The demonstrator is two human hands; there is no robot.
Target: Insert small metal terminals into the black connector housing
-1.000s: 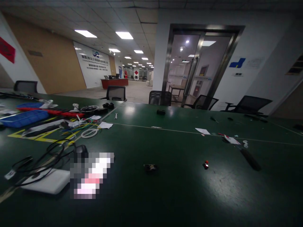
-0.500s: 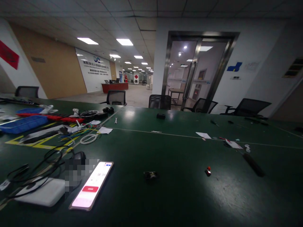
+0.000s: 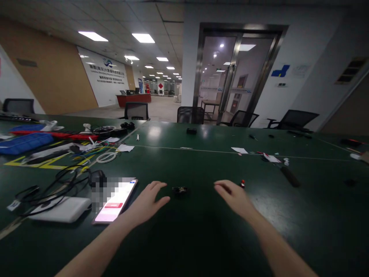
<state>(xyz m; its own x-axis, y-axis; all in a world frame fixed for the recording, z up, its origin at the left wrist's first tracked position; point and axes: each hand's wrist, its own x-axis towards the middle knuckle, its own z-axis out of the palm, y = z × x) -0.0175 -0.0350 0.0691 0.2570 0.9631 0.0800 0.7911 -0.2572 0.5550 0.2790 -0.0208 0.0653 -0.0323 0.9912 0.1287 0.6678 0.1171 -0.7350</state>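
Observation:
Both of my arms reach out over the dark green table (image 3: 201,238). My left hand (image 3: 145,204) hovers palm down with its fingers spread, empty, just left of a small black part (image 3: 180,190). My right hand (image 3: 233,196) is also open and empty, to the right of that part and close to a small red-topped piece (image 3: 242,183). A lit phone (image 3: 115,201) lies flat on the table just left of my left hand.
A white flat box (image 3: 62,209) and a tangle of black cables (image 3: 54,184) lie at the left, with blue trays (image 3: 24,142) and coloured wires beyond. A black cylinder (image 3: 289,176) and paper scraps lie at the right. Black chairs (image 3: 190,114) line the far edge before a glass door.
Both my hands have come into view from below and reached toward the small black part. The camera has tipped down a little, so the table items sit higher in the picture.

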